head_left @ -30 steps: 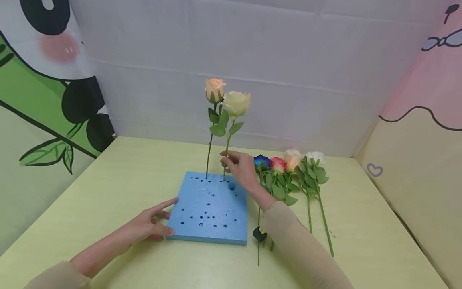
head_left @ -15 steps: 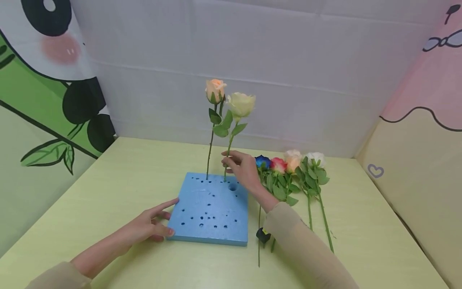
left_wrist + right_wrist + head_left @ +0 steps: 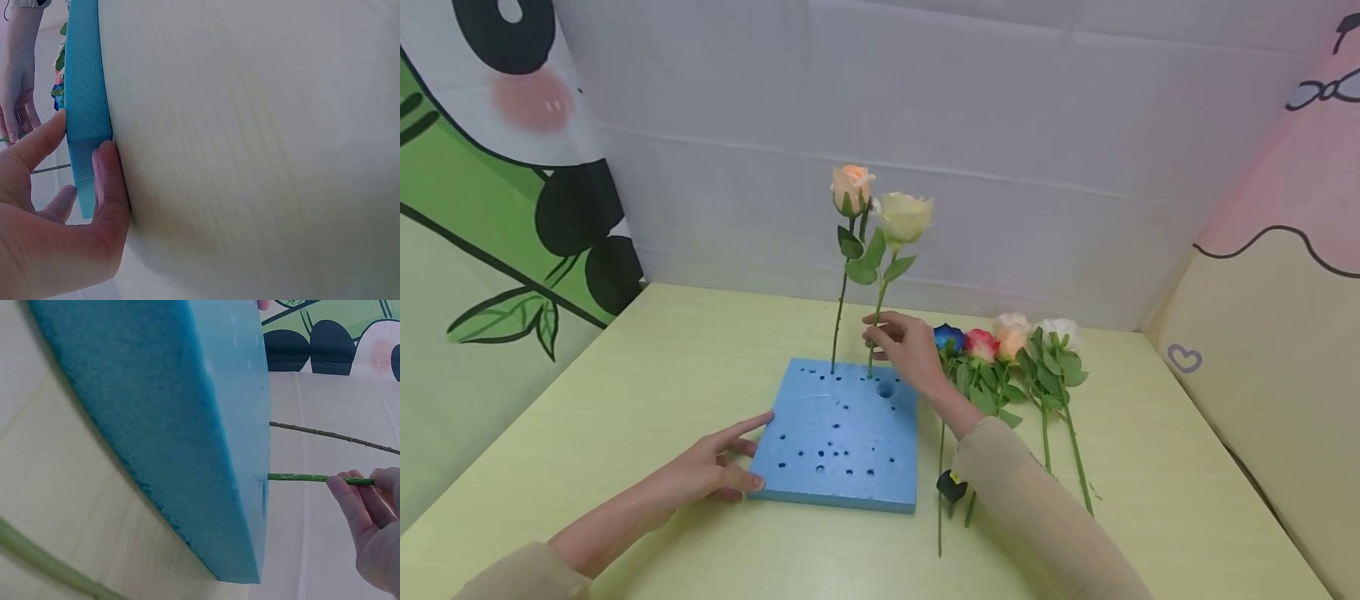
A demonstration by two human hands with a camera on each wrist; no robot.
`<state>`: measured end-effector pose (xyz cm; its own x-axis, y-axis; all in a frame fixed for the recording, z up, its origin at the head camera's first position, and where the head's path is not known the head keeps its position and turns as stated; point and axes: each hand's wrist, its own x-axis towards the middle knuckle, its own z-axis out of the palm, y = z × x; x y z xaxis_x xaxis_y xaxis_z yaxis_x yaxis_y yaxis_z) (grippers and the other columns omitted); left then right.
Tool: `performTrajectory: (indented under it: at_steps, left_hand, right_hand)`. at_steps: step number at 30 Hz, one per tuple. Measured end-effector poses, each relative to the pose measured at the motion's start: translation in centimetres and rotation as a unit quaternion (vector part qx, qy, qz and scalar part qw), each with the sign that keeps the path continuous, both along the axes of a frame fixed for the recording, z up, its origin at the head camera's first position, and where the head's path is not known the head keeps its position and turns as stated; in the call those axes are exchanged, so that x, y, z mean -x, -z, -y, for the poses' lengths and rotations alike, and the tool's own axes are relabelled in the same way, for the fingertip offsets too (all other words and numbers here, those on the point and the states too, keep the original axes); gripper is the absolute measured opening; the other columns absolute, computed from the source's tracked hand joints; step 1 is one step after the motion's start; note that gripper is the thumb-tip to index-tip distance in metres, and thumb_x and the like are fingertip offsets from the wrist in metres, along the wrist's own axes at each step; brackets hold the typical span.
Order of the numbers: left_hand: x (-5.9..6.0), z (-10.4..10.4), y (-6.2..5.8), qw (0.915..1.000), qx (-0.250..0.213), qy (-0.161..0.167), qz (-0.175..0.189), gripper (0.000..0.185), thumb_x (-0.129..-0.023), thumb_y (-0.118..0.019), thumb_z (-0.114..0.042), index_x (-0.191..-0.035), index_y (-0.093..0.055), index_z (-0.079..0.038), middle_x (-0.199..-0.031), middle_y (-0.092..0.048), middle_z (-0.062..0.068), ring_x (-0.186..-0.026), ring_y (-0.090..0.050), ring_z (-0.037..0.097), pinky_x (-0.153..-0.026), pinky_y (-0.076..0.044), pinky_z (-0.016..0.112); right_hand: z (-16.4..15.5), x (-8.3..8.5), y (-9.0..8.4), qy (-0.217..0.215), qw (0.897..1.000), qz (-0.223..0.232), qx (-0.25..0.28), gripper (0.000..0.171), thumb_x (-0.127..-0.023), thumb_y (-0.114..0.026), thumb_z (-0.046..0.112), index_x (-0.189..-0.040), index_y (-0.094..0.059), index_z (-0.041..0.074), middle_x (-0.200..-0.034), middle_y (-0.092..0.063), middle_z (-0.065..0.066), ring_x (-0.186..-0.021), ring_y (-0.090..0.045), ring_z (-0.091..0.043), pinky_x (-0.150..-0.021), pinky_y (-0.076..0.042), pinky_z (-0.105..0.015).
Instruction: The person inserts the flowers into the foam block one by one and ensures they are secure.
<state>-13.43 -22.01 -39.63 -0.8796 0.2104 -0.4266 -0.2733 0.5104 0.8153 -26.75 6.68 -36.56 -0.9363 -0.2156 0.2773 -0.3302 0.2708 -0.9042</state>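
A blue foam block (image 3: 868,433), pitted with holes, lies flat on the table. My left hand (image 3: 711,468) rests against its left side, index finger extended along the edge and thumb at the near corner. In the left wrist view, the fingertips press the block's edge and side. My right hand (image 3: 916,350) pinches the lower green stem of a cream rose (image 3: 904,218), whose stem end stands in the block near the back edge. The rose leans slightly right. Beside it, a peach rose (image 3: 852,190) stands upright in the block on a darker stem (image 3: 331,435).
To the right lie several roses: a blue rose (image 3: 950,337), a red-and-white rose (image 3: 981,345), peach ones and a white rose (image 3: 1060,332). A small black object (image 3: 951,486) lies by their stems. A white cloth wall (image 3: 1037,167) stands behind the table (image 3: 700,367).
The cream rose has tilted slightly to the right in my right hand, its bloom moving away from the peach rose. My left hand stays against the block.
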Motion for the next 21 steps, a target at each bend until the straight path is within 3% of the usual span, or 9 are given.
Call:
performTrajectory:
  at_steps: [3, 7, 12, 15, 21]
  left_hand:
    - [0.00, 0.06, 0.03, 1.0000, -0.002, 0.002, -0.001, 0.089, -0.082, -0.079, -0.027, -0.156, -0.030, -0.027, -0.140, -0.045, 0.020, -0.095, -0.059, 0.019, -0.080, -0.056, 0.030]
    - [-0.03, 0.03, -0.06, 1.0000, -0.005, 0.003, 0.000, 0.089, -0.083, -0.079, -0.026, -0.156, -0.030, -0.027, -0.140, -0.045, 0.021, -0.095, -0.059, 0.019, -0.080, -0.056, 0.030]
    - [-0.11, 0.01, -0.18, 1.0000, -0.007, 0.001, 0.001, 0.089, -0.082, -0.079, -0.026, -0.156, -0.030, -0.027, -0.140, -0.045, 0.020, -0.094, -0.059, 0.020, -0.079, -0.055, 0.030]
    - [-0.18, 0.01, -0.20, 1.0000, -0.008, 0.001, 0.000, 0.088, -0.082, -0.079, -0.025, -0.156, -0.031, -0.027, -0.140, -0.045, 0.020, -0.094, -0.059, 0.020, -0.079, -0.055, 0.030]
    - [-0.27, 0.04, -0.25, 1.0000, -0.009, 0.002, 0.001, 0.089, -0.082, -0.079, -0.025, -0.156, -0.030, -0.027, -0.141, -0.045, 0.020, -0.094, -0.059, 0.020, -0.079, -0.055, 0.030]
  right_hand:
    - [-0.07, 0.15, -0.19, -0.003, 1.000, 0.004, -0.011, 0.017, -0.097, -0.062, 0.013, -0.109, -0.072, 0.007, -0.095, -0.075, -0.018, -0.085, -0.074, -0.025, -0.075, -0.061, -0.037]
    - [-0.18, 0.34, -0.51, -0.020, 0.999, 0.012, -0.021, 0.017, -0.098, -0.061, 0.012, -0.108, -0.072, 0.005, -0.099, -0.073, -0.024, -0.091, -0.073, -0.033, -0.080, -0.060, -0.043]
    - [-0.35, 0.45, -0.70, -0.033, 0.999, 0.024, -0.027, 0.017, -0.098, -0.061, 0.013, -0.109, -0.071, 0.005, -0.104, -0.072, -0.026, -0.098, -0.071, -0.040, -0.080, -0.061, -0.040]
    - [-0.41, 0.47, -0.64, -0.032, 0.999, 0.024, -0.030, 0.017, -0.098, -0.061, 0.014, -0.108, -0.071, 0.006, -0.105, -0.073, -0.025, -0.095, -0.073, -0.034, -0.079, -0.061, -0.036]
    - [-0.45, 0.35, -0.65, -0.031, 0.999, 0.017, -0.031, 0.016, -0.098, -0.061, 0.013, -0.107, -0.072, 0.006, -0.101, -0.074, -0.021, -0.096, -0.072, -0.038, -0.080, -0.061, -0.040]
